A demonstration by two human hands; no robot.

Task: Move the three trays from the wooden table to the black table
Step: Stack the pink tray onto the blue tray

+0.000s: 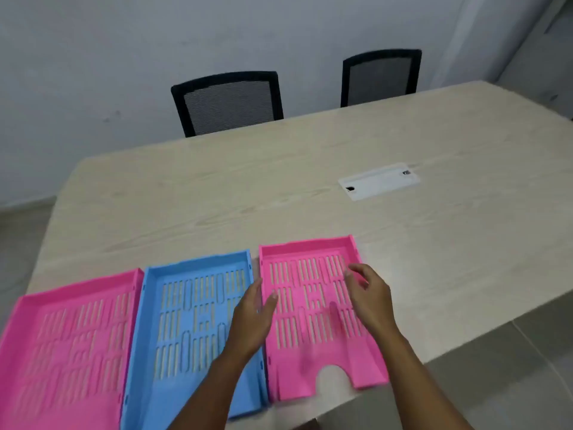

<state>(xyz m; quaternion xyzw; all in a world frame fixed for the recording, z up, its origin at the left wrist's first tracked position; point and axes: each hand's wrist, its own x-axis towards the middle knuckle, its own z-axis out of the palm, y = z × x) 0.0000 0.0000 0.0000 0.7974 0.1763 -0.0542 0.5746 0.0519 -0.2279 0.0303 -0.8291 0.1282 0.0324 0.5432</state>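
Three slotted plastic trays lie side by side along the near edge of the light wooden table (pixel 279 181): a pink tray (pixel 68 336) on the left, a blue tray (pixel 192 321) in the middle, a second pink tray (pixel 310 311) on the right. My left hand (pixel 254 318) hovers over the gap between the blue tray and the right pink tray, fingers apart. My right hand (pixel 369 296) hangs above the right side of that pink tray, fingers loosely curled, holding nothing. The black table is not in view.
Two black mesh-backed chairs (pixel 229 100) (pixel 381 76) stand at the table's far side against a pale wall. A white cable cover plate (pixel 378 181) is set into the tabletop. Tiled floor shows at the right and left.
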